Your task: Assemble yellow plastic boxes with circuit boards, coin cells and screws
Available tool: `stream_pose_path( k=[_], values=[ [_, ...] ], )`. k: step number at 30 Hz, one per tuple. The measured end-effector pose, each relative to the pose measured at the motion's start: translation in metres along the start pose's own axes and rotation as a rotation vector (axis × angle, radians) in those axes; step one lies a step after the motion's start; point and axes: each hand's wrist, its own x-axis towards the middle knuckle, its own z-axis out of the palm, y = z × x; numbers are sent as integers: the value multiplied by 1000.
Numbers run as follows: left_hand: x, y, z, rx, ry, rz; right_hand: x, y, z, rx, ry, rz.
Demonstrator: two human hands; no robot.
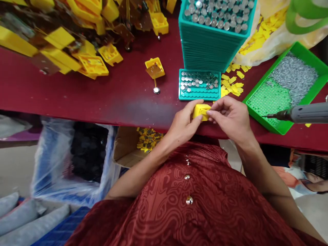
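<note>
A small yellow plastic case [198, 109] is gripped between the thumb and fingers of my left hand [182, 122], just over the table's front edge. My right hand [232, 119] pinches a small flat yellow cover [204, 111] against the case's face; whether it is seated there I cannot tell. Right behind my hands lies a teal tray [200, 95] holding rows of silver button cells. To the left on the table sits an open yellow case [159, 65] with a brown circuit board, and a round silver part [156, 90] hangs off it by wires.
A tall stack of teal trays [208, 48] stands behind. Loose yellow covers [232, 85] lie beside a green screw tray [278, 128], with a grey screwdriver [307, 113] over it. Yellow cases with boards [93, 66] pile up at left. Below are a cardboard box [125, 147] and a lined crate [51, 164].
</note>
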Motion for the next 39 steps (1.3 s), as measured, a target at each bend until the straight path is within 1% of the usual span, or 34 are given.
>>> stream_pose_path(
  k=[5, 10, 14, 17, 22, 24, 26, 28, 30, 32, 35, 37, 39],
  values=[
    [-1, 0, 2, -27, -16, -34, 1, -5, -7, -31, -24, 26],
    [3, -3, 4, -149, -62, -58, 3, -8, -11, 100, -80, 137],
    [4, -1, 3, -100, -100, -40, 7, -8, -17, 152, -155, 170],
    [3, 4, 3, -27, -102, -16, 8, -5, -19, 144, -156, 174],
    [0, 14, 8, 38, -47, -5, 0, 1, -15, 56, -25, 81],
    [0, 17, 10, 27, -37, -20, -4, -1, -14, -19, -4, 33],
    [1, 18, 11, -39, -49, -60, -7, -4, -14, -132, 8, -29],
    [2, 17, 11, -147, -65, -117, -9, -6, -16, -236, 56, -100],
    [1, 17, 11, -238, -58, -163, -10, -5, -17, -262, 108, -128],
    [-1, 19, 11, -284, -52, -177, -10, -1, -18, -204, 110, -87],
    [-5, 23, 11, -306, -86, -169, -12, 6, -19, -121, 6, 7],
    [-7, 23, 10, -293, -124, -141, -14, 8, -17, -94, -53, 47],
    [-7, 20, 10, -262, -135, -95, -16, 9, -15, -72, -58, 71]
  ],
)
